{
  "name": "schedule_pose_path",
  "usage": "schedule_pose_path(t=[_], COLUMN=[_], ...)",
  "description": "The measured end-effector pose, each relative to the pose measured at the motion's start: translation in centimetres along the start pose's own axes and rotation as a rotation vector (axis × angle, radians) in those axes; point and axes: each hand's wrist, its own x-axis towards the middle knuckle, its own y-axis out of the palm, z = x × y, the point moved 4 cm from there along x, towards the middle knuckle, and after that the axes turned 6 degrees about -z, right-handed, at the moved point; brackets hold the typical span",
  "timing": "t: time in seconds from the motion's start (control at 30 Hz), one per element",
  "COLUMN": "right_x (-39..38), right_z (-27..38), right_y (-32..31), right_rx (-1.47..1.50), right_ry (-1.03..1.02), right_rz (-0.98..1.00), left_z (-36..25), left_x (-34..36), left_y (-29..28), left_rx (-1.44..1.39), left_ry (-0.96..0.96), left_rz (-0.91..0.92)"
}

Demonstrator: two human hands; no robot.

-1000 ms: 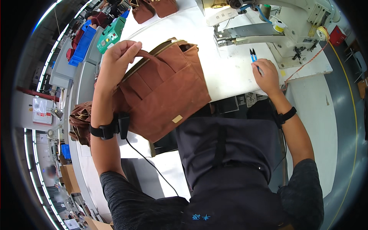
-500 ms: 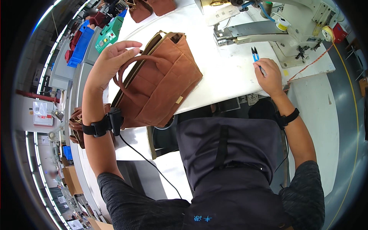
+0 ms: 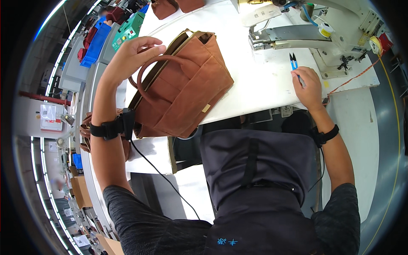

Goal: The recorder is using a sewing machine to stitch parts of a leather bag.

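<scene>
A brown handbag (image 3: pixel 187 93) with two rolled handles and a long brass zipper rests tilted on the white sewing table, its top turned toward my left. Beside the zipper and the upper handle is my left hand (image 3: pixel 134 57), thumb and fingers apart with a gap between them. Whether its hidden fingers touch the bag's far side, I cannot tell. Over at the right, my right hand (image 3: pixel 308 87) is closed round blue thread snips (image 3: pixel 294 63) on the tabletop. Their dark blades point away from me, slightly parted.
A sewing machine (image 3: pixel 293 36) stands beyond my right hand, with an orange cord trailing off to the right. More brown bags (image 3: pixel 163 8) lie at the far edge, and others hang behind my left forearm. A green box (image 3: pixel 128 30) sits at the far left.
The whole scene has shifted slightly right in the picture as the view turned. Both hands keep about the same pose, and the bag looks almost unmoved under my left hand.
</scene>
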Motion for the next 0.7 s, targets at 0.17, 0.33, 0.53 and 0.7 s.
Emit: schedule_pose_path(t=[0.17,0.33,0.53,0.7], right_x=[0.1,0.1,0.0,0.1], right_z=[0.0,0.1,0.0,0.0], right_y=[0.1,0.0,-0.1,0.0], right_rx=[-0.001,0.013,0.01,0.002], right_ry=[-0.011,-0.003,0.02,-0.009], right_rz=[0.016,0.039,0.05,0.017], left_z=[-2.1,-3.9,-3.3,-1.4], left_x=[3.2,5.6,6.3,6.4], left_y=[0.4,2.6,3.0,3.4], left_rx=[0.341,0.301,0.239,0.079], left_ry=[0.267,0.248,0.01,-0.102], left_rz=[0.105,0.078,0.161,0.34])
